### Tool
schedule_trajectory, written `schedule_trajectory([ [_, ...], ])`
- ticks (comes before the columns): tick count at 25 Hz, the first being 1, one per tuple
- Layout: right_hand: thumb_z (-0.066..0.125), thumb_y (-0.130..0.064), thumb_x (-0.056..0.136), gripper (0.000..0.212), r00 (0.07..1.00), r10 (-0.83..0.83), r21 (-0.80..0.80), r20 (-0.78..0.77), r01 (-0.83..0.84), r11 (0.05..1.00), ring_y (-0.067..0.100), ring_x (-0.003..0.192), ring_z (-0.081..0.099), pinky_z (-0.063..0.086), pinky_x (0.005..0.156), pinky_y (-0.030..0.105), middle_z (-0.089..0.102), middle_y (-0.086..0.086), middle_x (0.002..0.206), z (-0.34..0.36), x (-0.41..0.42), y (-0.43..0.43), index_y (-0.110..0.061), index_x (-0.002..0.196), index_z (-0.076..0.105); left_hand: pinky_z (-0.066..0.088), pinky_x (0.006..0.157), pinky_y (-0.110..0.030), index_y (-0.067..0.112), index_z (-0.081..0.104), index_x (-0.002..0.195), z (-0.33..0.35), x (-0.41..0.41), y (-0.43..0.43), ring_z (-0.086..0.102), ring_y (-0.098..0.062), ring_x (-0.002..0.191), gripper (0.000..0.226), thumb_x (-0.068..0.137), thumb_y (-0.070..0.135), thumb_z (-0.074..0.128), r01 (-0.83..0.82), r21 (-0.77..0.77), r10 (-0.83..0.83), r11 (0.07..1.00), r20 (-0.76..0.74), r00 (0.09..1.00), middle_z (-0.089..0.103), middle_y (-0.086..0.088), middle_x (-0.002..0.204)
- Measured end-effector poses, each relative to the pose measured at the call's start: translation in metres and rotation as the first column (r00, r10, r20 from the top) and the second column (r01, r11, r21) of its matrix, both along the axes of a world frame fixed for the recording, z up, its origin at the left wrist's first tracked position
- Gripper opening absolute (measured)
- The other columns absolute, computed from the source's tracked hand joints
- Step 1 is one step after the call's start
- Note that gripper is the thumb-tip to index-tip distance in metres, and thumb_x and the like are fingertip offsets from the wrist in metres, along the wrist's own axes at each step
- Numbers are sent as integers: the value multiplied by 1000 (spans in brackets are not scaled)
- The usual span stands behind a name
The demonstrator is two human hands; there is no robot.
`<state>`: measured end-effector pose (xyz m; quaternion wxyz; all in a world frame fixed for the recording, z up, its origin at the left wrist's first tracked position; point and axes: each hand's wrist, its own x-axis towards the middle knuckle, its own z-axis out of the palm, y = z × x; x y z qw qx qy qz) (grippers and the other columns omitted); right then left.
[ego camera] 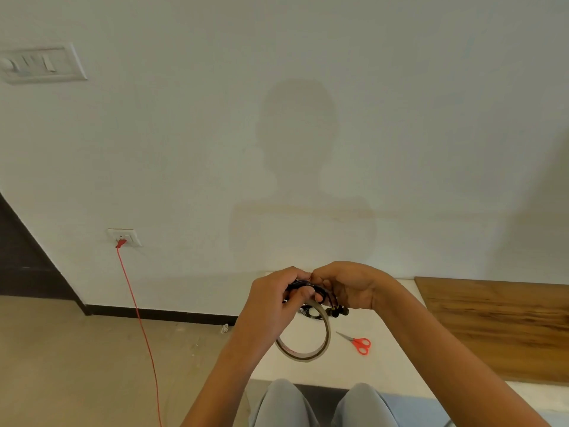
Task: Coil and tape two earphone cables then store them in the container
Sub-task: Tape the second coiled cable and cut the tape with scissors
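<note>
From the head camera, the coiled black earphone cable (311, 288) is mostly hidden between both hands; a second dark cable (309, 312) beneath is hard to make out. The white table (385, 359) lies open around the scissors (357, 343). Left hand (274, 300) and right hand (348, 288) pinch the coil, tape roll (304, 340) hanging below (apparently by its strip).

Both hands, left (271, 298) and right (351, 286), around a coiled black earphone cable (308, 286) above a tape roll (308, 343).
</note>
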<state>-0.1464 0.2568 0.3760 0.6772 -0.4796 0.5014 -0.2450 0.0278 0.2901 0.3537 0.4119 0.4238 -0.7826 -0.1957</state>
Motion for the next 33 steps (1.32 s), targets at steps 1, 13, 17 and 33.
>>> schedule_trajectory([
  [1,47,-6,90,32,1000,17,9,-5,-17,1000,14,60,55,43,65,24,61,4,59,2,-1,-1,-7,65,66,48,73,-7,18,70,102,-1,-1,1,64,2,79,16,88,24,67,-9,-20,9,1000,2,1000,71,10,87],
  [13,76,-37,77,51,855,-446,-779,-264,83,621,-5,115,42,39,92,12,44,-17,126,-49,7,37,-34,121,49,47,56,-11,17,66,84,-20,-14,-4,62,-7,70,11,92,23,61,-306,347,411,886,-286,865,67,6,77],
  [17,66,-15,88,25,751,-617,-867,-235,125,482,0,92,57,53,86,23,61,-4,110,-92,20,41,-18,112,59,43,60,-27,-2,60,73,-29,-19,-10,44,-19,61,32,91,24,62,-134,687,560,714,-445,699,51,-7,62],
  [33,56,-7,91,20,835,-353,-561,-422,65,825,8,64,68,55,64,16,68,-4,85,-93,-12,17,-24,85,64,49,72,-36,1,59,86,-76,-7,-19,44,-14,50,16,97,6,50,391,892,707,225,-426,564,51,-6,54],
])
